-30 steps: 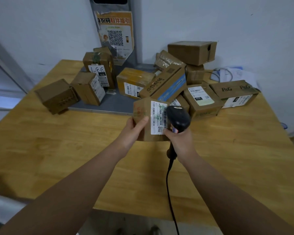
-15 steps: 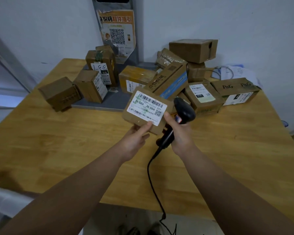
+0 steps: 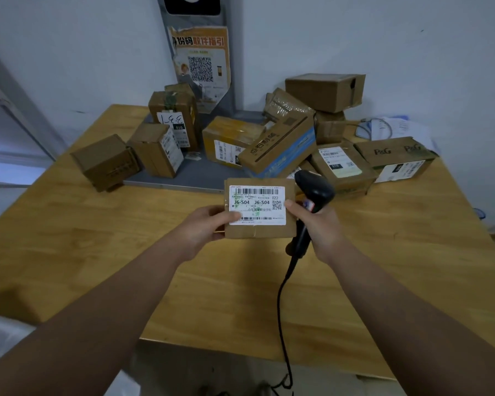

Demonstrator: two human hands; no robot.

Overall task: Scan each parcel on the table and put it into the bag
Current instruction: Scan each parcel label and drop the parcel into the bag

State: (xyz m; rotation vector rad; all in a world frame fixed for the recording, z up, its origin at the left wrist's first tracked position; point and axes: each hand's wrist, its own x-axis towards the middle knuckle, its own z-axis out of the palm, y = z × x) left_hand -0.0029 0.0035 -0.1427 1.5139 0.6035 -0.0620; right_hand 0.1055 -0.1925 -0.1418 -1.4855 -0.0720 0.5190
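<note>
A small brown parcel (image 3: 259,231) with a white label reading J6-S04 faces me above the wooden table (image 3: 97,252). My left hand (image 3: 203,227) holds its left edge, thumb on the label. My right hand (image 3: 317,227) grips a black handheld scanner (image 3: 315,192) by the handle, and its thumb touches the parcel's right edge. The scanner's head points up and away, beside the parcel, with its cable hanging down off the table's front edge. No bag is in view.
Several cardboard parcels (image 3: 277,147) are piled at the back of the table on a grey mat (image 3: 195,175), with a P&G box (image 3: 397,158) at the right and a lone box (image 3: 106,162) at the left. A QR poster (image 3: 200,67) hangs on the wall.
The parcel has turned from standing on edge to label face-up and level toward me. The scanner has swung from over the label to the parcel's right side.
</note>
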